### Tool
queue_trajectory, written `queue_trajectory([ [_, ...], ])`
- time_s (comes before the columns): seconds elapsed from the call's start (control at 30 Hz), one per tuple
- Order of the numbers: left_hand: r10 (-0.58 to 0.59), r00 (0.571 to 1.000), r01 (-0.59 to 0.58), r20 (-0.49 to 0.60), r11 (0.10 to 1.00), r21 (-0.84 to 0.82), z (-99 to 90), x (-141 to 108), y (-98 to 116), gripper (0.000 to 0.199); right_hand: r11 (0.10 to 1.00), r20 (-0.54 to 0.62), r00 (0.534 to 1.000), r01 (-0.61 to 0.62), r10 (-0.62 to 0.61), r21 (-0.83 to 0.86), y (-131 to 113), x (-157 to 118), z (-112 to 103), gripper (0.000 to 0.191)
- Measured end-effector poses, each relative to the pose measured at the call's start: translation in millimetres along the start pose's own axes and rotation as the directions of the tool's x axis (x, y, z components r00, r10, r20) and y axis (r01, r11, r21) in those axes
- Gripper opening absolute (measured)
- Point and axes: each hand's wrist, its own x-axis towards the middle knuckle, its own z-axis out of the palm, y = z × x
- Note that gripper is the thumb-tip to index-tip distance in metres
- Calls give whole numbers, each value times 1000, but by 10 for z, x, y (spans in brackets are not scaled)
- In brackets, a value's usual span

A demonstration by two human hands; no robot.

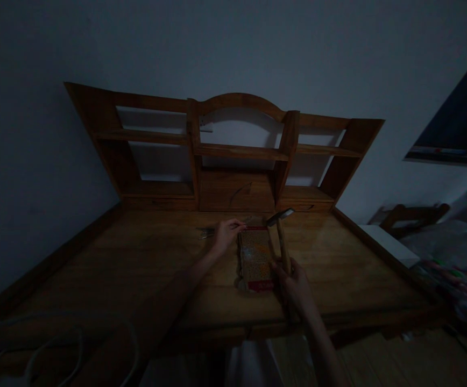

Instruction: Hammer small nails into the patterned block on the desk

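My right hand (pixel 294 279) is wrapped round the wooden handle of a hammer (pixel 282 244). The hammer's metal head is raised at the far end, by the upper right corner of a flat patterned piece (pixel 254 257) with red ends and ragged edges. At that piece's upper left corner, my left hand (pixel 227 234) has its fingertips pinched together. Whatever they hold is too small and dark to make out. Just left of this hand lie several thin metal pieces (pixel 205 233), perhaps nails.
Beneath everything is a wooden desk (pixel 144 258), with a wooden shelf unit (pixel 239 153) along its back against the wall. A pale cable (pixel 132 333) loops at the lower left. A wooden chair (pixel 413 215) stands beyond the desk's right edge. The room is dim.
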Motion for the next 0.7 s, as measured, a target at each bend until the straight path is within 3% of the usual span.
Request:
queue_trajectory([
  [0.27,47,998,-52,43,992,118,-6,33,-95,15,1000,-4,1000,-10,10,-2,-20,-11,2,46],
  [0.5,72,984,-106,166,973,205,-73,157,-150,16,1000,-3,1000,-19,19,9,-25,-10,14,47],
  [0.7,52,983,-80,175,985,156,-66,172,-240,17,1000,2,1000,-2,2,-28,-52,1,-2,43],
])
